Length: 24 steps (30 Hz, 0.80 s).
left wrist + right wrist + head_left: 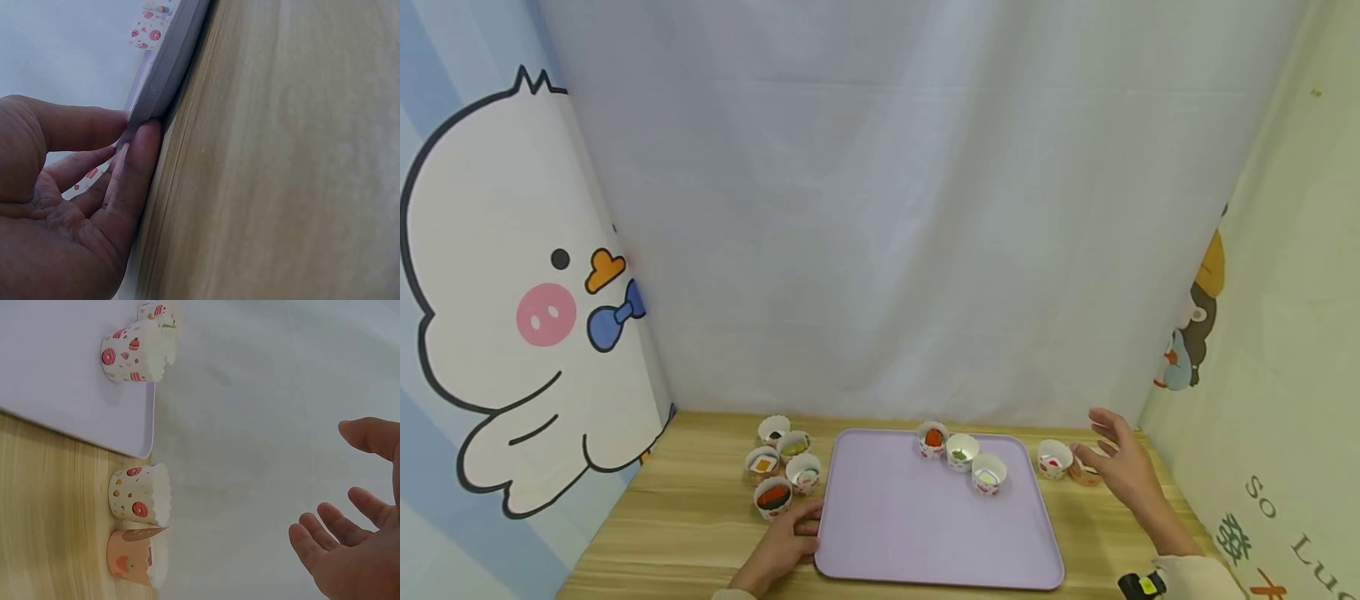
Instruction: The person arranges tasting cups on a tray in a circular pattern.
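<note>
My left hand (pixel 786 542) lies at the left edge of a lilac tray (pixel 910 533). In the left wrist view its thumb and fingertips touch the tray's rim (pixel 164 81); the fingers look mostly straight. Just beyond this hand stands a patterned paper cup (pixel 772 498) with red and dark contents. My right hand (pixel 1122 468) hovers with fingers spread and nothing in them. It is closest to an orange paper cup (pixel 130 557), which it partly hides in the head view. Touching that cup is a white patterned cup (pixel 140 494) with something red inside (pixel 1055 460).
Near the tray's far right corner stand three paper cups, including one with orange-red contents (pixel 932 440) and one with green bits (pixel 962 452). Several more cups, one holding a yellow piece (pixel 763 465), cluster left of the tray. Curtains (pixel 880 250) enclose the wooden table (pixel 662 517).
</note>
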Available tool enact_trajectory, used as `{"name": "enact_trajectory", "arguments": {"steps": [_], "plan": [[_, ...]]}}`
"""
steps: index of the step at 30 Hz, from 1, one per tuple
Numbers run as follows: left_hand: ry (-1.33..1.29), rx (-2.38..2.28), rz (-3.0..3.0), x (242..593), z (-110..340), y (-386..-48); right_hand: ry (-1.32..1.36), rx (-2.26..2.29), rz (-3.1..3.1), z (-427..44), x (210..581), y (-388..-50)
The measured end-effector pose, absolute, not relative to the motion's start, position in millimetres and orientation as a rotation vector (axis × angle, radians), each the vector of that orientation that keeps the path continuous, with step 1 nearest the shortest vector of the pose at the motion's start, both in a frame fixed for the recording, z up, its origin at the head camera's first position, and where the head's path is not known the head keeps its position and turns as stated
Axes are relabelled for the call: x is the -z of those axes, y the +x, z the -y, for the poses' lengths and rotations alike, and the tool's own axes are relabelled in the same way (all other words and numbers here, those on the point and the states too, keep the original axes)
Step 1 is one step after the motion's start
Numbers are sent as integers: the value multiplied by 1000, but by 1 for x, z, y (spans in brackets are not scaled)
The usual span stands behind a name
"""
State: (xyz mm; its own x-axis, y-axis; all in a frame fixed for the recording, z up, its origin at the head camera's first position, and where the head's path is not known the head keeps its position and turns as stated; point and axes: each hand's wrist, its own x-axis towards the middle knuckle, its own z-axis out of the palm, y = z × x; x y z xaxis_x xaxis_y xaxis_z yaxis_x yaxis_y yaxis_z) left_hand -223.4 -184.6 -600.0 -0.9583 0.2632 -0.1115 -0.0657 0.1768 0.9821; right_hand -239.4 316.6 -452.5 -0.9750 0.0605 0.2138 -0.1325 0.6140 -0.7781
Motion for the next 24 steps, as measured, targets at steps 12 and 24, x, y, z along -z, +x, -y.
{"name": "enact_trajectory", "arguments": {"steps": [12,24], "plan": [[201,-1862,-2173,595,184,-224,-49,-1437,2622,-348,470,-254],[220,-1873,-2173,594,184,-222,-113,-1504,2619,-383,500,-271]]}}
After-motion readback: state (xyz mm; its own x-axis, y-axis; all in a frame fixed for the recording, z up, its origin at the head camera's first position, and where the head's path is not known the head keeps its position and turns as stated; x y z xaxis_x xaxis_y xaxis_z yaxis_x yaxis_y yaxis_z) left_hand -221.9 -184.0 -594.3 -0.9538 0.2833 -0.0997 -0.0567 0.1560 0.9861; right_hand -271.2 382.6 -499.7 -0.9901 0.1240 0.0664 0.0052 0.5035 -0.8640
